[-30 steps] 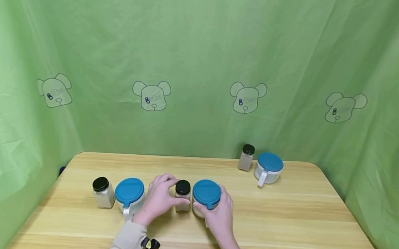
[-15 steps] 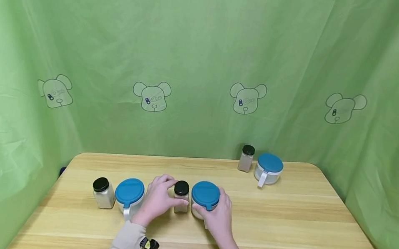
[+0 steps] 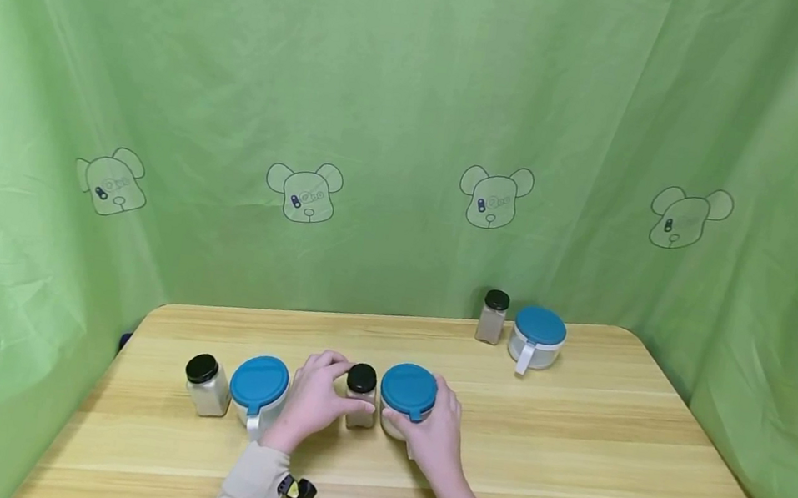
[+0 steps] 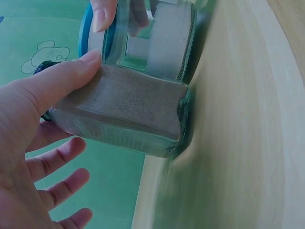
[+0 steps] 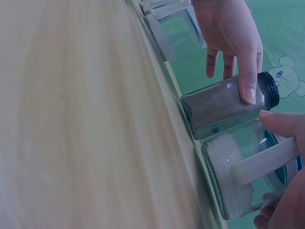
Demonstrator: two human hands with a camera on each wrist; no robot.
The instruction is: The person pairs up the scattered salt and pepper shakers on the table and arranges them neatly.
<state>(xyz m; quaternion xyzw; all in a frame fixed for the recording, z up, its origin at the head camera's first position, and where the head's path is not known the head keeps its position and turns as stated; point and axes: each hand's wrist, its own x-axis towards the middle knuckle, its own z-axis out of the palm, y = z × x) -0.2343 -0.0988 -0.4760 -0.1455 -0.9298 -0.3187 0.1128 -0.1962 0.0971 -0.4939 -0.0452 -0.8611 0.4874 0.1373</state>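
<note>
Head view, left hand (image 3: 313,400): gripping a clear square-sided glass jar with round black lid (image 3: 362,381) between thumb and fingers, near the middle of the wood-grain table (image 3: 566,473).
Head view, right hand (image 3: 439,431): curled round the right side of a clear round glass jar with flat blue lid (image 3: 408,389), just right of the black-lidded jar.
Head view, left of both hands: a second black-lidded jar (image 3: 207,389), then a second blue-lidded jar (image 3: 260,387) just beside the left hand.
Head view, far right: a third black-lidded jar (image 3: 491,320) and a third blue-lidded jar (image 3: 537,335), side by side near the table's far edge.
Head view, behind the table: a green curtain (image 3: 418,100) printed with bear heads.
Left wrist view, left hand: pressing the thumb on the held black-lidded jar, reaching behind it with the index finger, holding the other three fingers out, clear of the glass.
Left wrist view, black-lidded jar: upright, largely filled with grey-brown contents; just beside the held blue-lidded jar, cannot tell whether touching.
Right wrist view, right hand: gripping with thumb near the blue lid and fingertips bent against the opposite side; partly cut off.
Right wrist view, blue-lidded jar: upright, white contents at the bottom, with a straight white handle (image 5: 259,164) on the near side.
</note>
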